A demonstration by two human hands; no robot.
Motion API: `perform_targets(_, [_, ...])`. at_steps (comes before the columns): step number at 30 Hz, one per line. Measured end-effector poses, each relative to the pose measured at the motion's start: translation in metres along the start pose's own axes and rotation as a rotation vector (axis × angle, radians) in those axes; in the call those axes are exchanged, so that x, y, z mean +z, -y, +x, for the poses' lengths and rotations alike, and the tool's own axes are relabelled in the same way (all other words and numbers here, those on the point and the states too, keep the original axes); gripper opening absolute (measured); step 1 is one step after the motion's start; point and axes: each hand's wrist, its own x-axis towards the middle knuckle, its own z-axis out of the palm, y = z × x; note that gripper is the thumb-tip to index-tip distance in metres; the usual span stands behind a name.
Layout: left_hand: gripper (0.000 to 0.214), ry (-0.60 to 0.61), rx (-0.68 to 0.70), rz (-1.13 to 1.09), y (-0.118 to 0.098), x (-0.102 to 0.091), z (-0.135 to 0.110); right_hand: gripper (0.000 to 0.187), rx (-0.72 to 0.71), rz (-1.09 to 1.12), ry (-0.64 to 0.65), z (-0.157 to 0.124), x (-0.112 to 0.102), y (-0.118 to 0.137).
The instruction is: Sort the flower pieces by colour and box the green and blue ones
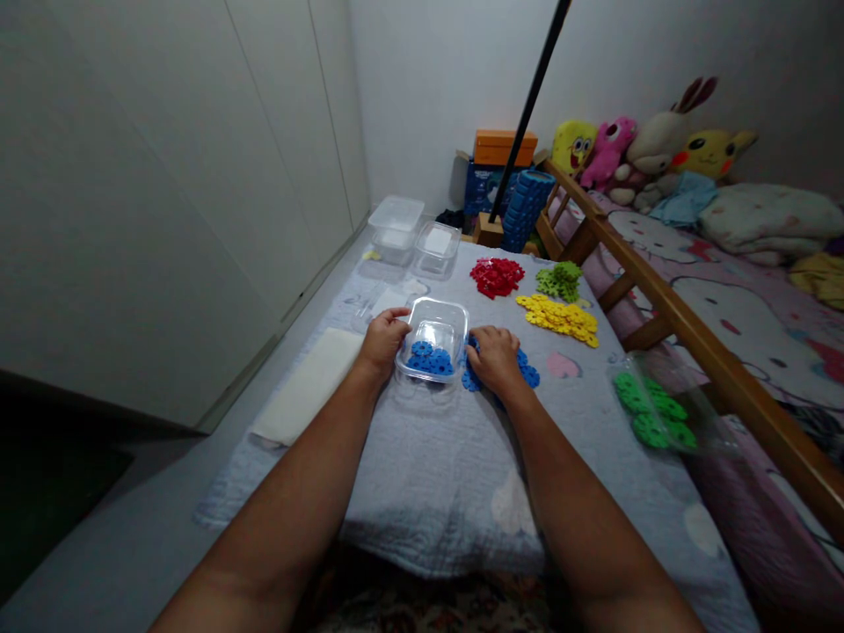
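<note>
In the head view, both bare forearms reach out over a pale grey quilted blanket (422, 475) spread on the floor. The left hand (382, 341) grips the left rim of a clear plastic container (435, 338), thumb on the top edge and fingers curled round the side. The container sits a little tilted on the blanket in the middle of the scene, and blue snowflake-shaped pieces (430, 359) lie heaped against its near wall. Just to its right, the right hand (494, 359) rests palm down, fingers bent, over a loose pile of blue pieces (527, 374) on the blanket; whether it has any pinched underneath cannot be told. Farther off lie a red pile (497, 275), a light green pile (560, 281) and, right of the container, a yellow pile (560, 316). Darker green pieces (650, 413) sit in a clear bag at the near right, beside the wooden bed rail (692, 325). Two more clear containers (415, 233) stand at the far left edge of the blanket, and a folded white cloth (309, 387) lies to the left of the left forearm. On the bed, the pink sheet (699, 290) carries a cartoon cat print, and plush toys (633, 145) line the far wall. An orange box (505, 147) rests on a blue box in the far corner; print on them is too small to read.
</note>
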Motion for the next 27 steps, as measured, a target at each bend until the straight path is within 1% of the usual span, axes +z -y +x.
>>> perform_targets(3, [0.042, -0.001, 0.003, 0.002, -0.001, 0.000, 0.000, 0.033, -0.020, 0.009, 0.015, 0.001, -0.001, 0.002])
perform_targets(7, [0.041, -0.004, 0.009, 0.009, -0.001, 0.000, 0.000, 0.030, -0.025, 0.004, 0.039, 0.002, -0.002, 0.003])
perform_targets(11, [0.041, -0.003, 0.018, 0.018, -0.001, 0.000, 0.000, 0.032, -0.013, 0.041, 0.005, 0.002, -0.001, 0.001])
perform_targets(14, [0.042, -0.002, 0.015, 0.022, 0.000, 0.000, 0.000, 0.029, 0.004, 0.104, -0.085, 0.003, 0.002, -0.004])
perform_targets(18, [0.043, 0.004, 0.003, 0.025, 0.000, 0.000, 0.001, 0.023, 0.076, 0.221, -0.285, 0.006, 0.004, -0.010])
perform_targets(19, [0.043, 0.006, 0.001, 0.024, 0.000, 0.000, 0.001, 0.021, 0.072, 0.253, -0.331, 0.007, 0.004, -0.010])
perform_targets(21, [0.043, 0.009, -0.001, 0.020, 0.000, 0.000, 0.001, 0.019, 0.020, 0.312, -0.402, 0.007, 0.002, -0.009])
perform_targets(24, [0.043, 0.005, -0.008, 0.013, 0.000, 0.000, 0.001, 0.015, -0.084, 0.369, -0.447, 0.005, -0.001, -0.004])
perform_targets(27, [0.043, 0.000, -0.005, 0.015, 0.000, 0.000, 0.001, 0.015, -0.116, 0.383, -0.448, 0.004, -0.003, 0.000])
